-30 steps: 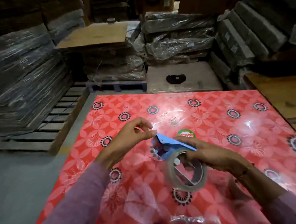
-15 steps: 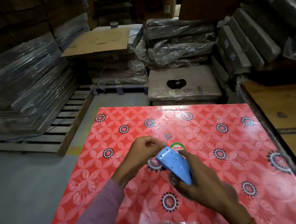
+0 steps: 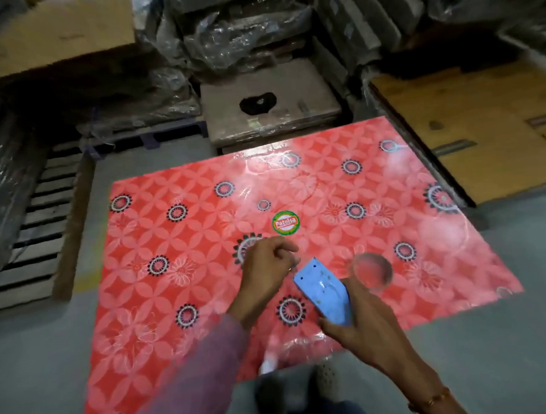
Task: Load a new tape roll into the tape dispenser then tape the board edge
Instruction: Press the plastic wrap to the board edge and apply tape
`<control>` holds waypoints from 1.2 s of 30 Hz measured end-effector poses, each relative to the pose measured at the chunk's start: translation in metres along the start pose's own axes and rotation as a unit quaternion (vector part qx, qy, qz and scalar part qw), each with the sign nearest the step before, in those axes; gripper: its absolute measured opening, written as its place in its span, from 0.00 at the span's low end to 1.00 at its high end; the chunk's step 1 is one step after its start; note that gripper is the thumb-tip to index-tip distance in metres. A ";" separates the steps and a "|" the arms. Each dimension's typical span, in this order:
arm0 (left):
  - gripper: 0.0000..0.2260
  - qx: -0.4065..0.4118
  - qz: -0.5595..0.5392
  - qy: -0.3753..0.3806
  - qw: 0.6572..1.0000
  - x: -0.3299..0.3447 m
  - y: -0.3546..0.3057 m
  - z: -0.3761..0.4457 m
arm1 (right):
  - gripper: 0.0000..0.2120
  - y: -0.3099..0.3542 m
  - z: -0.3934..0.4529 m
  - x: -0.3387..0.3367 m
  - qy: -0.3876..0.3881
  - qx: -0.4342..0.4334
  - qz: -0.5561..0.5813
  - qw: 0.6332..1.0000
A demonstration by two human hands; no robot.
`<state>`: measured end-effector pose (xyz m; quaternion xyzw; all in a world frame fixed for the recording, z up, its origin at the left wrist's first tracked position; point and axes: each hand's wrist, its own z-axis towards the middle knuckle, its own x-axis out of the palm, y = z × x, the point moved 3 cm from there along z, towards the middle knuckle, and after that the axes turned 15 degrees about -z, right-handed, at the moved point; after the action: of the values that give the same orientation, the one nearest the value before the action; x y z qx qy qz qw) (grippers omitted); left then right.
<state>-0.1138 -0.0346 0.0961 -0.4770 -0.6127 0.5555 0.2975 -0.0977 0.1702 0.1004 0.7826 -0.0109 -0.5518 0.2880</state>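
Note:
A red floral board (image 3: 180, 276) wrapped in shiny plastic lies flat on the floor, with a round green and red sticker (image 3: 285, 222) near its middle. My right hand (image 3: 365, 326) grips a blue tape dispenser (image 3: 323, 291) above the board's near half, its flat side facing up. A clear tape roll (image 3: 372, 269) shows just right of the dispenser; whether it sits on the dispenser is hidden. My left hand (image 3: 267, 266) is at the dispenser's front tip, fingers pinched on what looks like a thin end of clear tape.
A wooden pallet (image 3: 39, 227) lies left of the board. Cardboard sheets (image 3: 484, 130) lie to its right. Plastic-wrapped stacks (image 3: 239, 39) and a wrapped bundle (image 3: 269, 108) stand behind it. My shoes (image 3: 326, 376) are at the board's near edge on the grey floor (image 3: 35, 365).
The view has pulled back, so the whole board now shows. The dispenser has turned from side-on to flat side up. Both hands sit lower and further right on the board.

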 end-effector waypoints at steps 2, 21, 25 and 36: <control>0.10 -0.018 -0.006 0.038 0.999 0.013 0.018 -0.009 | 0.23 -0.011 -0.025 0.013 0.015 0.056 -0.001 0.998; 0.09 -0.017 0.151 0.223 0.963 0.078 0.131 -0.063 | 0.23 -0.029 -0.119 0.109 0.083 0.316 -0.035 0.944; 0.10 0.007 0.178 0.207 0.962 0.084 0.134 -0.054 | 0.21 -0.036 -0.106 0.107 0.086 0.316 -0.048 0.944; 0.08 0.046 0.220 0.193 0.955 0.089 0.140 -0.052 | 0.21 -0.042 -0.092 0.105 0.102 0.317 -0.047 0.942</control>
<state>-0.0645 0.0570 -0.0428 -0.6836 -0.3973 0.5322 0.3026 0.0104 0.2104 0.0115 0.8851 -0.1190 -0.4498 -0.0023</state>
